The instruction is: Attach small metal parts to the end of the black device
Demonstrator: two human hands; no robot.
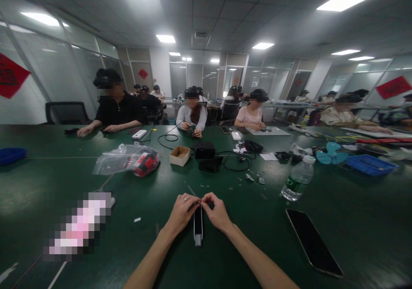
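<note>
On the green table, a long narrow black strip with pale edges and a silvery end lies pointing toward me; I cannot make out its kind. At its far end my left hand has its fingers closed, from the left side. My right hand meets it there from the right, thumb and forefinger pinched together. Whatever sits between the fingertips is too small to make out. A thin clear strip extends past the fingers, and a small white scrap lies to the left.
A black phone and a water bottle stand to the right. Ahead are a small open box, a plastic bag with red and black items, cables, small metal pieces and a blue tray. Several people sit across the table.
</note>
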